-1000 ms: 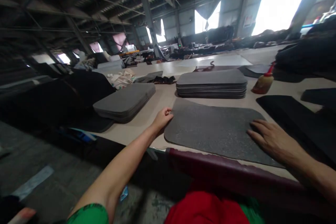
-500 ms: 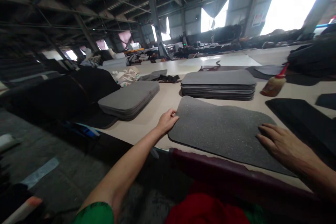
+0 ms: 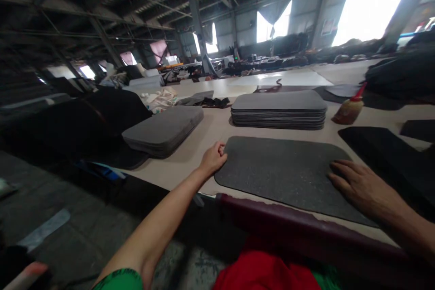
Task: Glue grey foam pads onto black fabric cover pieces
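Left hand: the left hand (image 3: 213,159) is half curled, its fingertips at the left end of the grey mat (image 3: 280,176). It may be pinching the mat's edge, but I cannot tell. A green sleeve (image 3: 118,280) shows at the upper arm.

Right hand: the right hand (image 3: 360,188) is open and lies flat, palm down, on the right end of the mat, with its fingers slightly spread. It grips nothing.

Mat: it lies flat on the pale table (image 3: 176,173), close to the front edge, between the two hands. Its long side runs along the maroon padded edge strip (image 3: 299,226), just apart from it.

Behind the mat: a tall stack of grey mats (image 3: 278,109) sits toward the table's far side, well squared and not touching the mat.

Left of the mat: a second stack of mats (image 3: 163,131) sits near the table's left edge, beside the left hand but not touching it.

Right of the mat: black sheets (image 3: 384,163) lie near the table's right side, just beside the right hand. A glue bottle (image 3: 348,111) with a red nozzle stands beyond them, to the right of the tall stack.

Far end: a pile of pale cloth (image 3: 159,99) lies past the second stack, near the table's left edge.
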Demonstrator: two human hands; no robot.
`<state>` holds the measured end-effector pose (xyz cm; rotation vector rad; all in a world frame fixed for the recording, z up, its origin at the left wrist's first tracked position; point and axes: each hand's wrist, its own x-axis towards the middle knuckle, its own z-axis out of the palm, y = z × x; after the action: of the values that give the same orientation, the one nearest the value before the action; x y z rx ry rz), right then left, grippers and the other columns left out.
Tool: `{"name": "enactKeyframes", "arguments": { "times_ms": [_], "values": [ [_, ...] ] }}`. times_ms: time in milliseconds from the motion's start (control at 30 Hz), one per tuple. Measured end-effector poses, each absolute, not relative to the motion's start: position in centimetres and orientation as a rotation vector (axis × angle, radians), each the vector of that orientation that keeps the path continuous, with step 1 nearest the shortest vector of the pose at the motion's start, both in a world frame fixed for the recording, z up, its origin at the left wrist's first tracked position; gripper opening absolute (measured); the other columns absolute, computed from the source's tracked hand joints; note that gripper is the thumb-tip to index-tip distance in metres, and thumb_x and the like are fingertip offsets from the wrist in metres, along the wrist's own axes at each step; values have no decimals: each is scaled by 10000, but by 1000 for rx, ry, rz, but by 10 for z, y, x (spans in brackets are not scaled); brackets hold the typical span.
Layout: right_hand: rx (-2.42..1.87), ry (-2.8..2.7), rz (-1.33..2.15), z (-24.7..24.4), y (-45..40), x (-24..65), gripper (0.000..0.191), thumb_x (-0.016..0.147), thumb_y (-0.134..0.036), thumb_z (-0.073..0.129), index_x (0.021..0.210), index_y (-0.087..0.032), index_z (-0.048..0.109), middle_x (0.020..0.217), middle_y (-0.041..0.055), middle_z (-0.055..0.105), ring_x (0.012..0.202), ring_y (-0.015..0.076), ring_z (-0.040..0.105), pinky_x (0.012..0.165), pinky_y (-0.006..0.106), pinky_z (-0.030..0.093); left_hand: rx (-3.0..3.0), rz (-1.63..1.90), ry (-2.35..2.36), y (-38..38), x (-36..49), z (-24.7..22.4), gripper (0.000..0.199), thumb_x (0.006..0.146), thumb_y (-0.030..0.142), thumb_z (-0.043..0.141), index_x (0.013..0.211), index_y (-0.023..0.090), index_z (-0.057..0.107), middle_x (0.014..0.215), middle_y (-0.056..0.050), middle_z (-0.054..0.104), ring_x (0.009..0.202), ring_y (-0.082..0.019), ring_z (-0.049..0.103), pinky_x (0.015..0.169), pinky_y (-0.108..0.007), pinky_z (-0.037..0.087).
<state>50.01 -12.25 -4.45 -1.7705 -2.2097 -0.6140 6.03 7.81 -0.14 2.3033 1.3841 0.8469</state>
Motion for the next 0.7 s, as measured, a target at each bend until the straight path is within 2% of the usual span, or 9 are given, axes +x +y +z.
{"name": "enactKeyframes", "arguments": {
  "times_ms": [100, 167, 233, 300, 367, 433, 500, 600, 700],
  "values": [
    [-1668, -2317, -728, -41, -125, 496, 451, 997, -263, 305, 1082, -107, 720, 1233, 224, 637, 1229, 366, 534, 985, 536, 486, 2371, 854, 1395, 77, 60, -2, 407, 764, 124, 603, 1164, 188, 566, 791, 25, 590, 681, -152, 575, 671, -255, 460],
    [-1668, -2289, -745, -37, -127, 492, 432, 998, -260, 323, 1061, -115, 725, 1212, 206, 651, 1215, 363, 542, 979, 533, 486, 2418, 894, 1411, 76, 59, 1, 447, 759, 106, 583, 1201, 157, 540, 961, -42, 598, 736, -168, 591, 737, -296, 501],
    [-1688, -2268, -746, -35, -128, 487, 412, 1001, -264, 346, 1060, -120, 728, 1206, 192, 658, 1215, 356, 544, 989, 518, 481, 2474, 961, 1423, 71, 62, 10, 462, 768, 92, 552, 1226, 129, 517, 1132, -124, 555, 888, -218, 606, 869, -375, 508],
    [-1705, -2253, -740, -34, -127, 484, 392, 1000, -268, 368, 1091, -133, 725, 1224, 177, 657, 1230, 346, 537, 1004, 504, 473, 2538, 1041, 1416, 60, 72, 22, 440, 803, 89, 507, 1242, 122, 506, 1231, -177, 510, 1106, -294, 548, 1009, -483, 438],
    [-1715, -2227, -720, -36, -126, 485, 371, 995, -274, 390, 1118, -151, 718, 1239, 158, 656, 1246, 331, 529, 1021, 495, 465, 2620, 1082, 1347, 41, 92, 37, 387, 852, 107, 482, 1235, 147, 519, 1268, -172, 513, 1234, -329, 462, 1078, -541, 361],
    [-1709, -2215, -700, -40, -125, 488, 354, 989, -280, 408, 1107, -158, 718, 1238, 149, 659, 1246, 325, 531, 1025, 495, 466, 2739, 1028, 1159, 16, 122, 48, 296, 901, 174, 521, 1193, 202, 557, 1259, -108, 560, 1228, -289, 477, 1092, -479, 368],
    [-1688, -2214, -692, -43, -125, 491, 348, 984, -279, 413, 1088, -157, 721, 1236, 154, 659, 1235, 329, 541, 1006, 502, 481, 2882, 873, 841, -8, 158, 53, 268, 924, 324, 611, 1185, 271, 583, 1257, -21, 601, 1214, -212, 510, 1067, -340, 410],
    [-1618, -2256, -716, -45, -125, 496, 367, 976, -234, 386, 1075, -151, 729, 1243, 174, 654, 1229, 350, 546, 974, 531, 497, 3013, 608, 378, -28, 208, 44, 472, 949, 534, 576, 1284, 202, 551, 1350, -89, 572, 1278, -246, 484, 1099, -380, 396],
    [-1582, -2294, -791, -45, -125, 499, 393, 964, -187, 357, 1071, -139, 732, 1233, 191, 654, 1220, 359, 548, 949, 544, 511, 2978, 478, 403, -30, 233, 23, 589, 960, 640, 472, 1331, 187, 536, 1419, -117, 533, 1343, -282, 450, 1129, -439, 376]
  ]
}}
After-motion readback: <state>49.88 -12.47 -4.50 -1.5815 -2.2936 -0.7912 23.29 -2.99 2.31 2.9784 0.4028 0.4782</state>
